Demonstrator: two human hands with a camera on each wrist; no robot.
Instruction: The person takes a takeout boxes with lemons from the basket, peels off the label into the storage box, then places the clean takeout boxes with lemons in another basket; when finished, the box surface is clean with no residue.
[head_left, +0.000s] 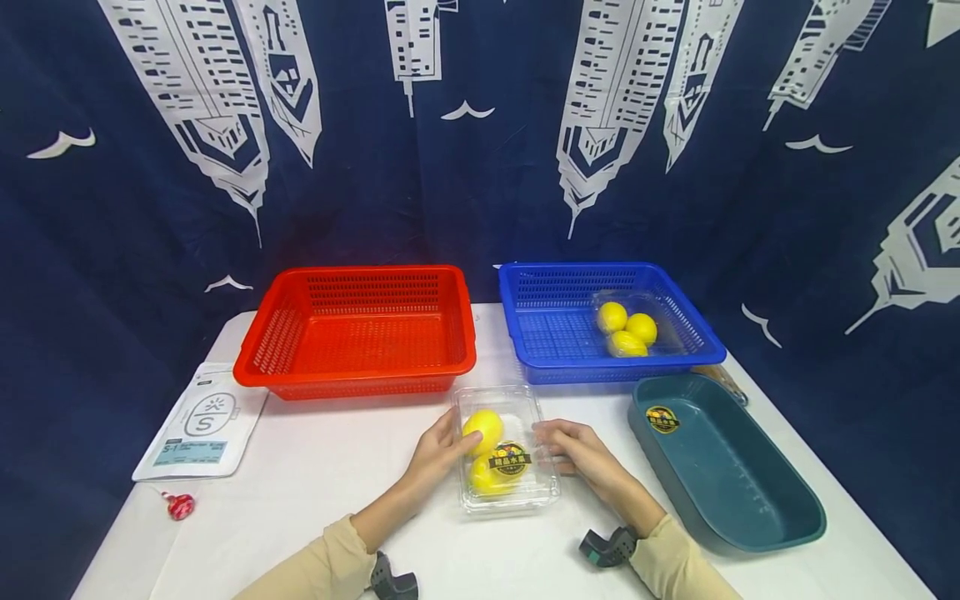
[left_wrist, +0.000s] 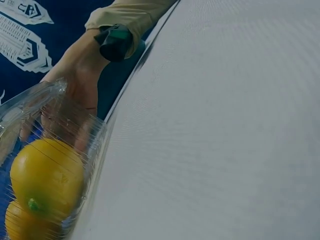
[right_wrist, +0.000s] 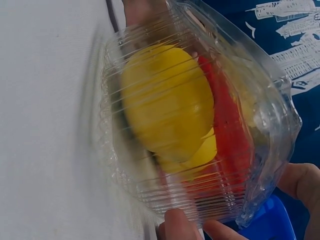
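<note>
A clear plastic fruit box (head_left: 536,493) with a ribbed wall is held between both hands over the front middle of the table. Two lemons (head_left: 486,428) show through its lid, on the left side. A black and gold sticker (head_left: 510,458) is on the lid. My left hand (head_left: 438,450) grips the left side, thumb over the top. From the right side my right hand (head_left: 588,454) holds the box, its fingers partly hidden behind the edge. Through the box wall the left wrist view shows the right hand (left_wrist: 77,85) and a lemon (left_wrist: 47,177) with a green tip.
Behind the box stand a red basket (head_left: 367,379) and a blue basket (head_left: 540,325) holding another clear box with three lemons (head_left: 628,333). To the right is a dark green tray (head_left: 720,492) with a sticker. A white pouch (head_left: 202,421) and red-wrapped lollipop (head_left: 179,506) lie left.
</note>
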